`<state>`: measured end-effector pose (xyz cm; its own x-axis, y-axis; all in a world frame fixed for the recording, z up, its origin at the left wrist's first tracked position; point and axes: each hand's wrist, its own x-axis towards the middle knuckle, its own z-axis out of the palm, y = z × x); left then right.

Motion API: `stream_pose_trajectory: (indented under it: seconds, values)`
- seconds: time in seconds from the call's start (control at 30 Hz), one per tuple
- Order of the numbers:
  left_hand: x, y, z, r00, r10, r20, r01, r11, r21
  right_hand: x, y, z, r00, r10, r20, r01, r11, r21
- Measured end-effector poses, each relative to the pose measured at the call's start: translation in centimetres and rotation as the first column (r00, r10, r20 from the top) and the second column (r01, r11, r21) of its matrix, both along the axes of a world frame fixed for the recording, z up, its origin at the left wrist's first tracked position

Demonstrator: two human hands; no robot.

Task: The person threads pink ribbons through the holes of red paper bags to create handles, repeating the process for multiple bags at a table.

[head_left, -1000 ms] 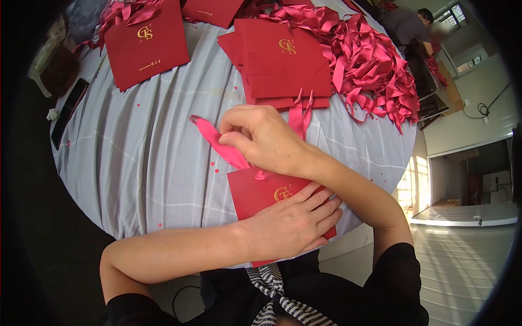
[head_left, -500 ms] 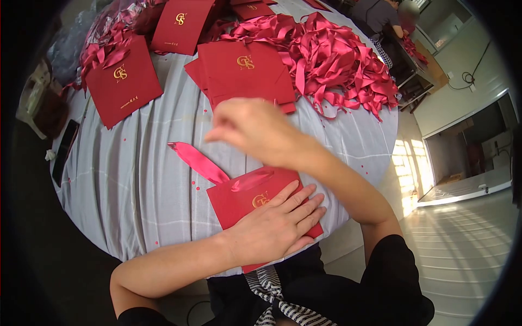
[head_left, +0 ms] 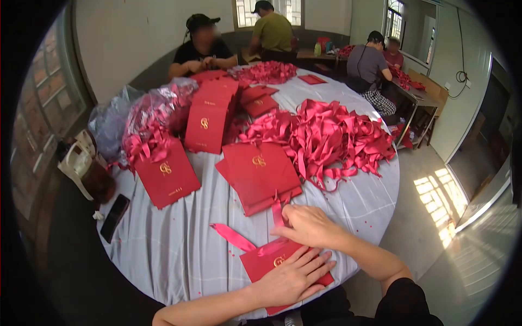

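1. Sunlight falls in bright panes on the floor [head_left: 429, 247] of a room where a round, cloth-covered table [head_left: 179, 244] is loaded with red paper goods.
2. At the table's near edge, a red paper bag [head_left: 256, 267] with gold lettering lies flat, partly covered by a worker's left hand [head_left: 292, 280], palm down, fingers extended and slightly parted, grasping nothing.
3. From the bag's top, a pink ribbon [head_left: 234, 237] stretches left across the cloth, its tip pointing away from the worker.
4. Just above the bag, the right hand [head_left: 311, 227] is half closed, fingers curled and thumb extended, beside a ribbon strip [head_left: 278, 213]; whether it grips the strip cannot be told.
5. Beyond the strip sits a stack of red bags [head_left: 261, 174], with a heap of ribbons [head_left: 345, 138] to its right and a phone [head_left: 115, 218] well to its left.
6. Across the table, a person in a black cap [head_left: 204, 54] sits; another in a green shirt [head_left: 276, 32] is behind.
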<state>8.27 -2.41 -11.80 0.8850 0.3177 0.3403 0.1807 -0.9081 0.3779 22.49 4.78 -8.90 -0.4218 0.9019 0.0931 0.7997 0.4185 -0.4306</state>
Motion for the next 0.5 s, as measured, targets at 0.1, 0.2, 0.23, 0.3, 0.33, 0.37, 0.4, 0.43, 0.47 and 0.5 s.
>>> stream_pose_trajectory:
  seconds: [0.1,0.2,0.23,0.3,0.33,0.37,0.4,0.43,0.47,0.5]
  values:
    - [0.0,-0.1,0.0,1.0,-0.014,0.001,0.014,1.0,0.0,0.2,-0.1,-0.1,1.0,-0.011,-0.013,0.011,1.0,0.0]
    - [0.1,-0.1,0.0,1.0,0.01,0.006,-0.01,0.999,-0.034,0.5,-0.5,-0.8,1.0,0.0,-0.012,0.0,0.999,0.046]
    - [0.2,0.0,0.2,1.0,0.01,-0.001,-0.01,1.0,-0.027,0.6,-0.4,-0.9,1.0,0.019,0.005,-0.019,0.994,0.103]
    - [0.1,-0.1,0.5,1.0,0.005,-0.005,-0.005,0.999,-0.035,0.9,-0.1,-1.1,0.999,0.046,-0.021,-0.044,0.995,0.091]
    - [0.2,-0.1,0.5,1.0,0.008,-0.011,-0.008,0.999,-0.039,1.0,-0.1,-1.2,0.997,0.071,-0.038,-0.068,0.995,0.071]
    - [0.2,-0.1,0.6,1.0,0.008,-0.007,-0.009,0.999,-0.038,1.1,-0.1,-1.2,0.996,0.072,-0.045,-0.069,0.995,0.066]
    - [0.2,0.0,0.7,1.0,0.009,-0.003,-0.009,0.999,-0.035,1.2,0.1,-1.2,0.996,0.073,-0.053,-0.073,0.997,0.009]
    - [0.2,0.0,0.9,1.0,0.008,-0.009,-0.009,0.999,-0.038,1.2,0.3,-1.0,0.995,0.072,-0.062,-0.075,0.996,-0.049]
    - [0.3,0.0,1.0,1.0,0.015,-0.009,-0.015,1.0,-0.028,1.3,0.2,-0.5,0.995,0.071,-0.068,-0.074,0.996,-0.053]
    - [0.3,0.0,1.2,1.0,0.021,-0.009,-0.021,1.0,-0.017,1.2,0.0,0.5,0.995,0.036,-0.097,-0.051,0.985,-0.163]
